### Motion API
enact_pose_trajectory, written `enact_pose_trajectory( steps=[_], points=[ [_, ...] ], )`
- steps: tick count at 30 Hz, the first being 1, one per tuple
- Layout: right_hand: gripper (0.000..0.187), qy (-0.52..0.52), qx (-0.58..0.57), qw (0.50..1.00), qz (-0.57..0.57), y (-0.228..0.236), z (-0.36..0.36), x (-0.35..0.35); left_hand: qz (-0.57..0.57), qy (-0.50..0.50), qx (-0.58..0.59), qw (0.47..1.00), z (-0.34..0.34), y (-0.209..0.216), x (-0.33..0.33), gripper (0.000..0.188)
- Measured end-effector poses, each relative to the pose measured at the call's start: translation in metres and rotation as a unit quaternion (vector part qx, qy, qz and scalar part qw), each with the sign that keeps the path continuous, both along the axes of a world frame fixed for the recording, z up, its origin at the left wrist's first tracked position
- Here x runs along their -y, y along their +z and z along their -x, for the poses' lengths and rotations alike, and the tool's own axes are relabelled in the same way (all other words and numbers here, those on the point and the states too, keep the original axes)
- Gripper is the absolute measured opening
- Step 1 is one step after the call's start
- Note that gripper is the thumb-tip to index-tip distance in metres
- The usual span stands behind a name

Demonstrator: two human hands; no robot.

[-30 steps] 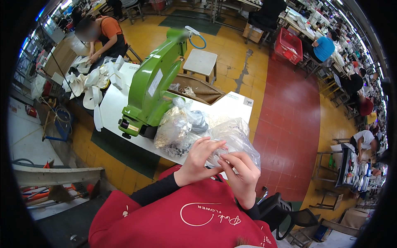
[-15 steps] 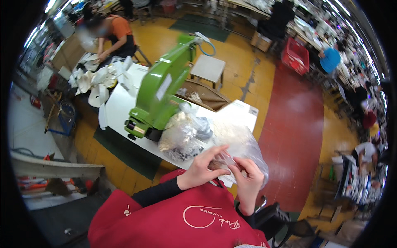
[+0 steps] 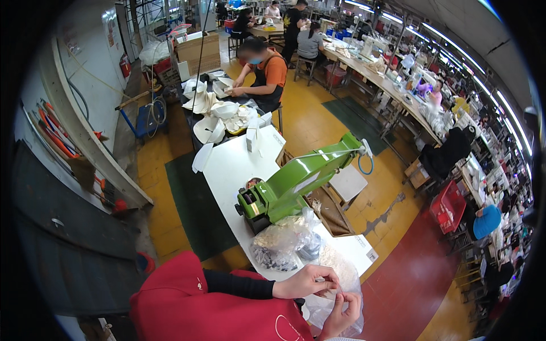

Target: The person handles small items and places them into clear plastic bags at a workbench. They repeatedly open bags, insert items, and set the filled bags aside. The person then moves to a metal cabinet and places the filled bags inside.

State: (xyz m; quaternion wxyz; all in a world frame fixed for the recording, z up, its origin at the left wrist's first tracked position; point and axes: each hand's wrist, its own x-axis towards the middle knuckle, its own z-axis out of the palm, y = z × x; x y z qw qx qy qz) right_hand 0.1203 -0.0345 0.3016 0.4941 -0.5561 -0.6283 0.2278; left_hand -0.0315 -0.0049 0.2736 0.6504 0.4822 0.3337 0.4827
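Note:
Low in the view, my left hand [image 3: 309, 282] and my right hand [image 3: 344, 311] come close together, each closed in a pinch. Between their fingertips is a small, thin, pale piece, perhaps clear plastic; its kind is hard to make out. Beneath and behind the hands lies a large clear plastic bag [image 3: 340, 262] of cream-coloured bits, partly hidden by them. Another clear plastic bag [image 3: 276, 241], holding pale and dark small parts, sits just beyond on the white table [image 3: 224, 181]. A green press machine [image 3: 301, 184] with a long arm stands on that table.
Behind the machine are a brown bin [image 3: 331, 219] and a stool [image 3: 348, 183]. Across the table a co-worker in orange [image 3: 272, 77] handles white moulded cups [image 3: 215, 116]. A red crate [image 3: 447, 207] stands at right. A grey metal post [image 3: 94, 133] rises at left.
My view has swung up and to the left, so the machine, table and hands appear lower and farther right. Both hands stay together in a pinch.

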Motion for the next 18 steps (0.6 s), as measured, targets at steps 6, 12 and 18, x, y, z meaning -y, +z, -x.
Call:
enact_pose_trajectory(
  steps=[6, 12, 18],
  points=[
    [0.015, 0.210, -0.026, 0.974, 0.075, 0.029, -0.027, -0.002, -0.015, -0.065, 0.025, 0.997, 0.004, 0.001, -0.006, 0.014],
    [0.015, 0.247, 0.011, 0.963, 0.107, 0.029, -0.036, -0.002, -0.129, -0.082, -0.024, 0.988, 0.009, 0.005, -0.006, 0.008],
    [0.015, 0.264, 0.032, 0.957, 0.118, 0.022, -0.038, -0.003, -0.152, -0.136, -0.028, 0.979, 0.012, 0.004, -0.009, 0.010]
  ],
)
